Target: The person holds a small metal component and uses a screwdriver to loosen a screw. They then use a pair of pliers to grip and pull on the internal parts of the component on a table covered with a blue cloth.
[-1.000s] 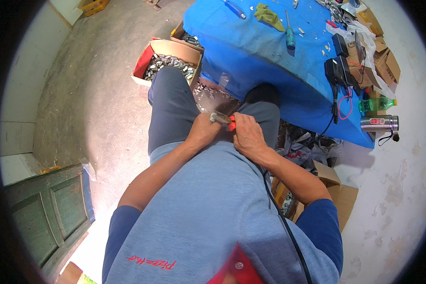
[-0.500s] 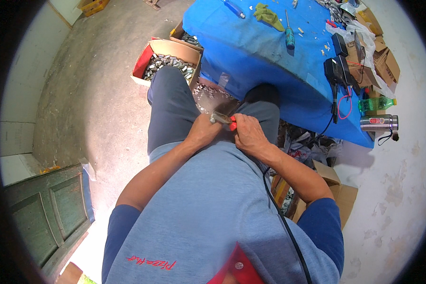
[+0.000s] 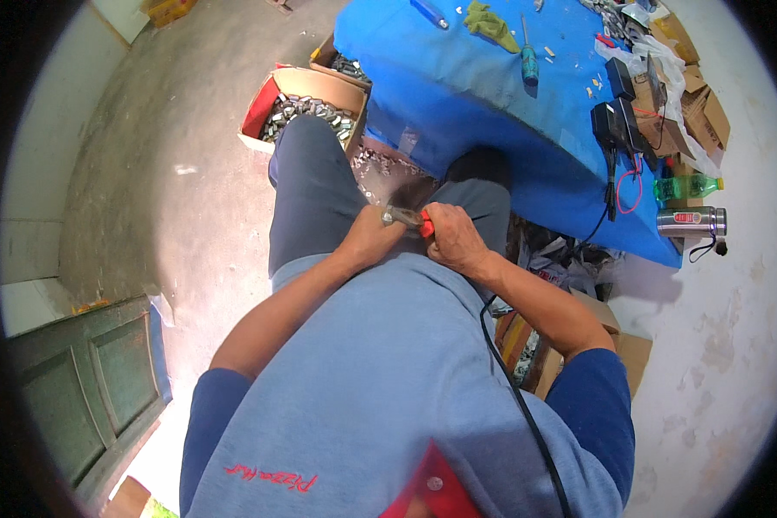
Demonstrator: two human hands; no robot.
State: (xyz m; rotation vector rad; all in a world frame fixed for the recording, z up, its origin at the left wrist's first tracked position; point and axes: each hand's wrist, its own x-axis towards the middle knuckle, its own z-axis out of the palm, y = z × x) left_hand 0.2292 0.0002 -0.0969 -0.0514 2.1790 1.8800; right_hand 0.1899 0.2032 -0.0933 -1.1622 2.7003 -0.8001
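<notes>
Red-handled pliers (image 3: 426,225) lie across my lap, with my right hand (image 3: 456,239) wrapped round their grips. Their metal jaws point left, toward my left hand (image 3: 371,238). The fingers of that hand are closed at the jaws, over a small metal piece (image 3: 388,217) that is partly hidden and too small to name. Both hands are close together between my thighs, just in front of the apron.
By my left knee stands an open carton (image 3: 319,84) of small metal parts. A blue-covered table (image 3: 457,99) ahead bears a screwdriver (image 3: 528,65), a green cloth (image 3: 489,26) and black power adapters (image 3: 610,125). A steel flask (image 3: 691,223) and green bottle (image 3: 686,187) are at right.
My right hand and the pliers have turned slightly, and my right elbow has shifted a little outward. My left hand keeps its place at the jaws.
</notes>
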